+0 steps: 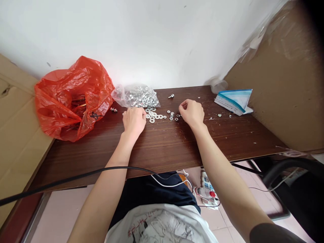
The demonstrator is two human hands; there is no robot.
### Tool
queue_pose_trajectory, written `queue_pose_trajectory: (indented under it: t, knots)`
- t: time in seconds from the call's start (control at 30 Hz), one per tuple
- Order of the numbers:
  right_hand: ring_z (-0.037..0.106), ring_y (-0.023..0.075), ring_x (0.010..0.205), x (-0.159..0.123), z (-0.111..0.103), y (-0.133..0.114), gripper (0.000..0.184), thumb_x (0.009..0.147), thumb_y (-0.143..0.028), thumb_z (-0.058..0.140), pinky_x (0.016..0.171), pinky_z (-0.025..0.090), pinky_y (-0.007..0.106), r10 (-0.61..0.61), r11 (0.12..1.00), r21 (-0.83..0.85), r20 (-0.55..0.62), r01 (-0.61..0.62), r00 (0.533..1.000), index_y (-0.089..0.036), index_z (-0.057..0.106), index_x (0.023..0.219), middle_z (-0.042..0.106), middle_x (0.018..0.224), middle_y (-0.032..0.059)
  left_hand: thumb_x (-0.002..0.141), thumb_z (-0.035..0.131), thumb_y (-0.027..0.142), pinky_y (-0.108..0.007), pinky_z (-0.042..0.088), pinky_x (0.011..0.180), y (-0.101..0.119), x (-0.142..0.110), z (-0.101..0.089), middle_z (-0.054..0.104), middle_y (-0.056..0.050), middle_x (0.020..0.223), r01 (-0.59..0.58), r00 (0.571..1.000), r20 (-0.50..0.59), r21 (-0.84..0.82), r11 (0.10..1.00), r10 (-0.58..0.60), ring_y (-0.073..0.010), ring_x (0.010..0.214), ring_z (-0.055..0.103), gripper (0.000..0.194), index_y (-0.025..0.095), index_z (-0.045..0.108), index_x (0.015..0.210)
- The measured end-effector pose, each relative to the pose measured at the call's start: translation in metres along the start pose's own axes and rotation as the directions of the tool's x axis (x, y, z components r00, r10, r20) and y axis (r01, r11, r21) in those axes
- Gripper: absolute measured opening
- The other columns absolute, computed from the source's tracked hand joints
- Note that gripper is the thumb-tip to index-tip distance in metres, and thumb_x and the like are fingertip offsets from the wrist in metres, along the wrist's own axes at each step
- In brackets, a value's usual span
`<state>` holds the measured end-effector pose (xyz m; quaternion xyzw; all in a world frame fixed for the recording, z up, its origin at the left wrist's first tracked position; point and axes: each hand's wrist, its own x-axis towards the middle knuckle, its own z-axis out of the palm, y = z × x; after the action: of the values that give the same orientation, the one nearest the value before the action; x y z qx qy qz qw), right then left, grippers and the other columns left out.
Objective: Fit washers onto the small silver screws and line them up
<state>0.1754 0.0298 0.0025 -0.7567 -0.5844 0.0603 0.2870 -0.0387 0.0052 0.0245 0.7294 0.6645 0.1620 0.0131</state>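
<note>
My left hand (133, 120) rests knuckles-up on the dark wooden table (164, 145), its fingers curled at the edge of a clear plastic bag (136, 95) full of metal hardware. Whether it holds a piece is hidden. Loose flat washers (154, 115) lie just right of that hand. My right hand (191, 112) sits a little further right, fingers pinched together beside several small nuts (172, 116). What the fingertips pinch is too small to tell. A lone bolt (171, 96) lies farther back.
A crumpled red plastic bag (72, 98) stands at the table's back left, with a small screw (113, 110) next to it. A blue-and-white packet (234, 100) lies at the back right against a cardboard sheet (280, 84). A black cable (63, 180) crosses the front edge. A power strip (208, 189) sits on the floor.
</note>
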Motion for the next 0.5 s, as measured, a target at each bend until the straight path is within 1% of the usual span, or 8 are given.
queue_pose_trajectory:
  t: [0.2,0.37,0.5]
  knots:
    - [0.062,0.0264,0.084,0.0009,0.0018,0.0014,0.012,0.082,-0.019,0.055,0.071,0.047,0.039,-0.05,0.999,0.0,-0.026,0.05,0.998,-0.021,0.067,0.084,0.069,0.094,0.0108,0.085,0.054,0.018,-0.047,0.047,0.087,-0.0001,0.0001,0.0005,0.07,-0.011,0.094,0.001,1.0,-0.004,-0.017,1.0,-0.001,-0.0303,0.097,0.061,0.019,0.02,0.073,0.084]
    - [0.061,0.0256,0.085,0.0032,0.003,0.0023,0.014,0.086,-0.021,0.052,0.073,0.046,0.039,-0.033,0.999,0.01,-0.097,0.034,0.995,-0.021,0.066,0.09,0.068,0.097,0.0105,0.085,0.054,0.017,-0.047,0.047,0.087,-0.0013,0.0012,0.0018,0.07,-0.011,0.095,-0.002,1.0,-0.003,-0.02,1.0,0.002,-0.0305,0.097,0.061,0.019,0.02,0.073,0.083]
    - [0.061,0.0263,0.084,0.0059,0.0053,0.0051,0.015,0.087,-0.023,0.051,0.073,0.045,0.039,-0.022,1.0,0.005,-0.136,0.022,0.99,-0.022,0.065,0.092,0.069,0.093,0.0099,0.085,0.054,0.018,-0.047,0.048,0.087,-0.0016,0.0014,0.002,0.07,-0.011,0.096,-0.004,1.0,0.0,-0.009,1.0,0.004,-0.0303,0.097,0.061,0.02,0.02,0.073,0.084]
